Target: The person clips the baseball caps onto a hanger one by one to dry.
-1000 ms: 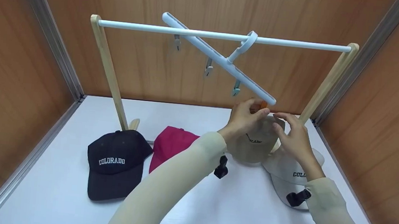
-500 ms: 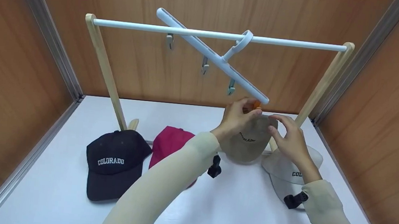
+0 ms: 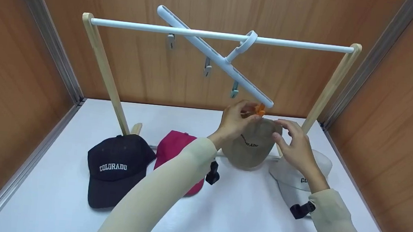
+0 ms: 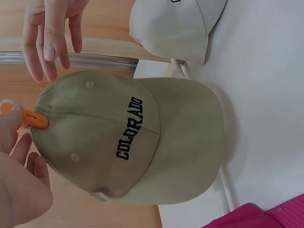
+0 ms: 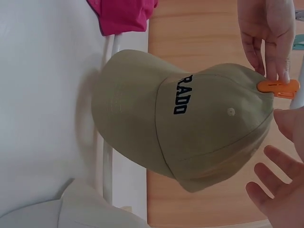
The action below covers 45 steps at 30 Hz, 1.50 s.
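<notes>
A khaki cap (image 3: 249, 144) lettered COLORADO hangs brim down from an orange clip (image 3: 260, 110), at the low right end of a tilted white hanger (image 3: 215, 57). My left hand (image 3: 233, 121) is at the clip; its thumb and a finger lightly pinch the clip's end. In the left wrist view the clip (image 4: 37, 118) bites the cap's crown edge, and my left hand's other fingers (image 4: 32, 161) curl loosely. Beside the cap's right edge, my right hand (image 3: 295, 146) holds nothing, with thumb and fingers spread. The right wrist view shows its fingers (image 5: 274, 178) apart from the cap.
A white rail (image 3: 143, 27) on wooden legs carries the hanger, which bears further clips (image 3: 234, 89). On the white table (image 3: 190, 219) rest a navy cap (image 3: 118, 160), a magenta cap (image 3: 174, 146) and a pale grey cap (image 3: 294, 176). Wood panels enclose the sides and back.
The whole scene slides slightly left in the head view. More of the orange clip shows as my left fingers ease left along it. My right hand stays beside the khaki cap.
</notes>
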{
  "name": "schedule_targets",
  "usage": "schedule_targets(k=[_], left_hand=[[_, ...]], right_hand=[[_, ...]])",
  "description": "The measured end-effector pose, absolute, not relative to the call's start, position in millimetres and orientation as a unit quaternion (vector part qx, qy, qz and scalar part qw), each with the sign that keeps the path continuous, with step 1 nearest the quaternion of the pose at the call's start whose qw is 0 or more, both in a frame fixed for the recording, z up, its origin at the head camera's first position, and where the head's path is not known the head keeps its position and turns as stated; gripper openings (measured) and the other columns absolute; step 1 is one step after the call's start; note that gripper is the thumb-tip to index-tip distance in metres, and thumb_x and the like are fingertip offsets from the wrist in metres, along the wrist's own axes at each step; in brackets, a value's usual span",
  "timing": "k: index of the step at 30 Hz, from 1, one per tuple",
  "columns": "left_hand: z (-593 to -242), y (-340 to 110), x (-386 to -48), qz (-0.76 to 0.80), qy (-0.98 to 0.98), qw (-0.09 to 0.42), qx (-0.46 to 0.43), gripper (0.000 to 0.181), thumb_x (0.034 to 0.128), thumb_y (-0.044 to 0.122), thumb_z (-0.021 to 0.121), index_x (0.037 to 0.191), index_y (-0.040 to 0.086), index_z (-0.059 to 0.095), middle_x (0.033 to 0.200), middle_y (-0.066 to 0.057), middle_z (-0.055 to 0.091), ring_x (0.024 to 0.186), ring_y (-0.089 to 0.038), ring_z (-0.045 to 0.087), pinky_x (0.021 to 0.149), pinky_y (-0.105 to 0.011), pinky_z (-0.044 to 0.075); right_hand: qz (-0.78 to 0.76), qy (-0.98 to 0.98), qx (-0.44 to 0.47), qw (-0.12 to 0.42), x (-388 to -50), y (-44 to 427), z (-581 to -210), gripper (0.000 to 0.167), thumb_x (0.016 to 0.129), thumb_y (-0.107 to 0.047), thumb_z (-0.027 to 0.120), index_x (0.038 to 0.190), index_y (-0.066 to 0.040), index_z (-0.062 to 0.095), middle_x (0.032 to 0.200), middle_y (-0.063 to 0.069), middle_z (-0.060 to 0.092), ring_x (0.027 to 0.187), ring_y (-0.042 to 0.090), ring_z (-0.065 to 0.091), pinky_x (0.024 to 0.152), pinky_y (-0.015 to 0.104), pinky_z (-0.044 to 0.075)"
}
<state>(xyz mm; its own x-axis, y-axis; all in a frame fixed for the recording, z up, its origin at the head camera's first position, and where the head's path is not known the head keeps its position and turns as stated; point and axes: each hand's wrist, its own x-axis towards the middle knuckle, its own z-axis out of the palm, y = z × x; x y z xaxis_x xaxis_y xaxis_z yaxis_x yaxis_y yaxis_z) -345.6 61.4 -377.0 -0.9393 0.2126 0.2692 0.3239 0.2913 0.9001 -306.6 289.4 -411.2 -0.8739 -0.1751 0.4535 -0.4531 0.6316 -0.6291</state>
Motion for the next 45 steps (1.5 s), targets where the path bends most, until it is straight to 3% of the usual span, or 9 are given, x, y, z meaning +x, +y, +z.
schedule_targets(k=[9,14,21,27,45], left_hand=[[-385,30,-346,-0.567,-0.806,0.055,-0.162,0.045,0.1007,0.024,0.076,0.144,0.018,0.064,0.141,-0.001,0.069,0.133,-0.021,0.06,0.111,-0.033,0.05],[-391,11,-344,-0.551,-0.818,0.05,-0.156,0.045,0.1009,0.026,0.076,0.143,0.019,0.064,0.141,0.0,0.068,0.129,-0.017,0.058,0.111,-0.032,0.048],[-402,-18,-341,-0.562,-0.813,0.046,-0.146,0.046,0.0998,0.025,0.078,0.143,0.016,0.064,0.138,-0.003,0.068,0.128,-0.021,0.058,0.112,-0.039,0.049],[-411,-44,-339,-0.571,-0.808,0.055,-0.132,0.044,0.0991,0.022,0.078,0.141,0.015,0.065,0.136,-0.004,0.068,0.126,-0.02,0.059,0.11,-0.036,0.049],[-449,-111,-331,-0.553,-0.828,0.055,-0.073,0.039,0.1028,0.025,0.073,0.138,0.012,0.066,0.137,-0.012,0.069,0.126,-0.025,0.06,0.109,-0.042,0.048]], right_hand=[[0.408,-0.877,0.156,0.201,-303,282,-412,0.037,0.103,-0.012,0.07,0.139,-0.004,0.064,0.156,0.019,0.044,0.142,0.041,0.048,0.112,0.063,0.047],[0.41,-0.868,0.157,0.231,-301,282,-413,0.033,0.101,-0.009,0.071,0.135,-0.005,0.068,0.147,0.017,0.05,0.134,0.035,0.053,0.11,0.06,0.049],[0.402,-0.858,0.171,0.27,-296,281,-416,0.028,0.099,-0.003,0.072,0.127,-0.003,0.073,0.129,0.014,0.058,0.114,0.02,0.058,0.098,0.028,0.048],[0.4,-0.861,0.188,0.25,-293,277,-419,0.029,0.1,-0.002,0.072,0.128,-0.004,0.072,0.124,0.01,0.062,0.111,0.022,0.064,0.094,0.012,0.047],[0.415,-0.865,0.203,0.195,-285,269,-431,0.033,0.101,-0.004,0.071,0.134,-0.006,0.069,0.128,0.008,0.066,0.109,0.018,0.068,0.09,0.012,0.052]])
